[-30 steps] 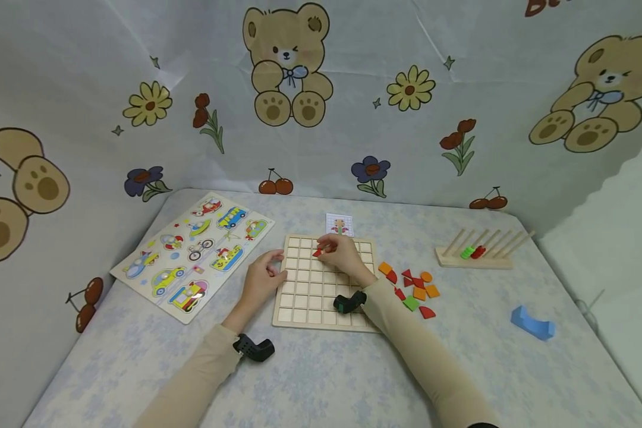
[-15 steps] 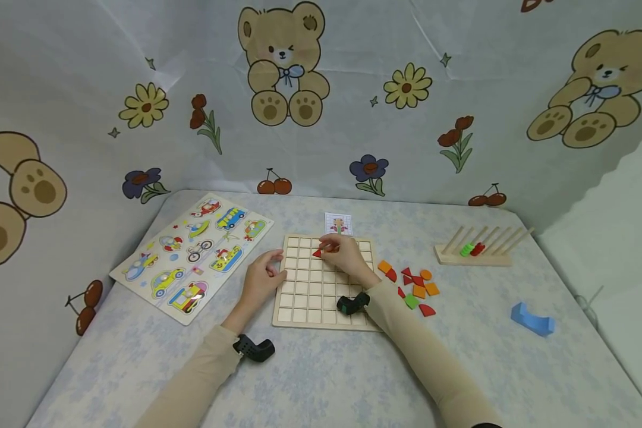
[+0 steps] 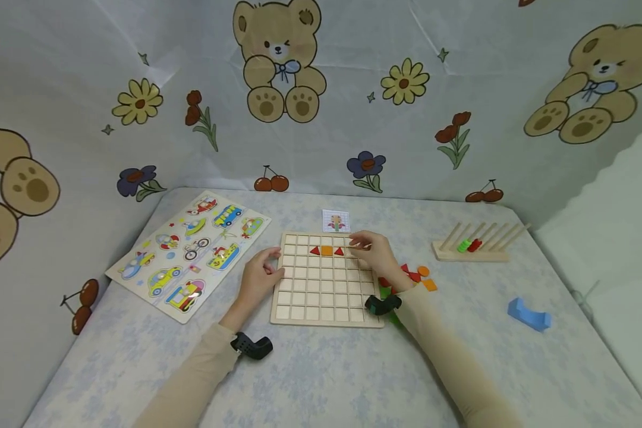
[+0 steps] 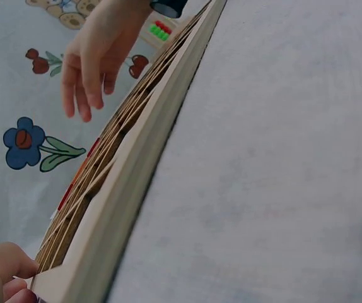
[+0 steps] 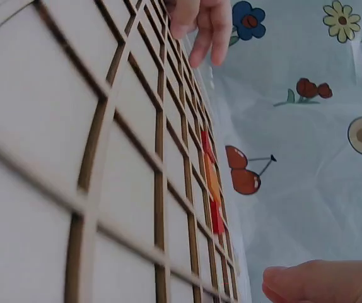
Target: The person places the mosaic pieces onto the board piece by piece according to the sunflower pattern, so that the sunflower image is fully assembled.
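A wooden grid board (image 3: 321, 300) lies on the table in the head view. In one of its upper rows an orange square tile (image 3: 327, 250) sits between a left red triangle tile (image 3: 314, 251) and a right red triangle tile (image 3: 339, 251). My left hand (image 3: 259, 277) rests against the board's left edge, its thumb and forefinger spread apart and touching it. Above the board's upper right part hovers my right hand (image 3: 374, 252), fingers loosely bent and holding nothing; the left wrist view shows this right hand (image 4: 102, 60) apart from the board.
Loose tiles, such as an orange tile (image 3: 430, 285), lie right of the board, partly hidden by my right arm. A picture card (image 3: 335, 221) lies behind it. A vehicle puzzle (image 3: 192, 255) is at left; a peg rack (image 3: 473, 254) and blue curved block (image 3: 529, 315) are at right.
My right hand has let go of the red triangle tile and moved right, uncovering the row of three tiles. My left hand has stayed at the board's edge.
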Demonstrator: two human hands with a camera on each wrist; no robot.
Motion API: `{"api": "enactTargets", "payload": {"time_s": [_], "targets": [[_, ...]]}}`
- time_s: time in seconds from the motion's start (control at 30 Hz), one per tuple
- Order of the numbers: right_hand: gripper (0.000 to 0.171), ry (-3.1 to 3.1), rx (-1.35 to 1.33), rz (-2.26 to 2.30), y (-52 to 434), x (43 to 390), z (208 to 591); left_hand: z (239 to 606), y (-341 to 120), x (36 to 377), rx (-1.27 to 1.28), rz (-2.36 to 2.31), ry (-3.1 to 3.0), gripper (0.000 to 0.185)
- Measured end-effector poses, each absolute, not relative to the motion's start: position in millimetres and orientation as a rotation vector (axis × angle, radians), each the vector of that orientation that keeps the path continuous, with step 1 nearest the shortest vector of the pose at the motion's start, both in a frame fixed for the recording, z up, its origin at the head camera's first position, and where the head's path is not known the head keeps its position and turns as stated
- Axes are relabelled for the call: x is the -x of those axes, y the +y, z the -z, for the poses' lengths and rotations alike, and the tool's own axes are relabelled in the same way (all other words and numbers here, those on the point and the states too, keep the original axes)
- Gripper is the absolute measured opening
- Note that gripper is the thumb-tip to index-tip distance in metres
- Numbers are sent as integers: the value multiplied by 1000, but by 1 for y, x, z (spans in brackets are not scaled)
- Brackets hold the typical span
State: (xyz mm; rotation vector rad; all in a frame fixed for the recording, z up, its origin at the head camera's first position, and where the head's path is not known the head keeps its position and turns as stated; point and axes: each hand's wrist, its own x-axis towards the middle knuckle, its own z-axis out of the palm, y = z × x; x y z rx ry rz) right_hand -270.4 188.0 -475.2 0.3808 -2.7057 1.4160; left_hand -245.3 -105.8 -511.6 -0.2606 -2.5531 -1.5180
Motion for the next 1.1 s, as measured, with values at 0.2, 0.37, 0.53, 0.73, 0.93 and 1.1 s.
{"api": "enactTargets", "payload": {"time_s": [0.2, 0.37, 0.53, 0.73, 0.93, 1.1], "targets": [[36, -2733, -274, -1319, 230, 256, 480, 511, -110, 244, 247, 1496, -2566, 47], [42, -2818, -237, -1341, 243, 246, 485, 512, -113, 245, 243, 1482, -2568, 47], [46, -2835, -259, -1276, 244, 242, 490, 512, -112, 245, 249, 1476, -2566, 47], [43, -2766, -205, -1232, 245, 246, 492, 511, -109, 245, 248, 1489, -2568, 46], [43, -2714, -228, -1326, 224, 249, 477, 511, -107, 245, 250, 1489, -2575, 46], [43, -2725, -332, -1422, 189, 253, 470, 511, -105, 246, 250, 1501, -2568, 46]]}}
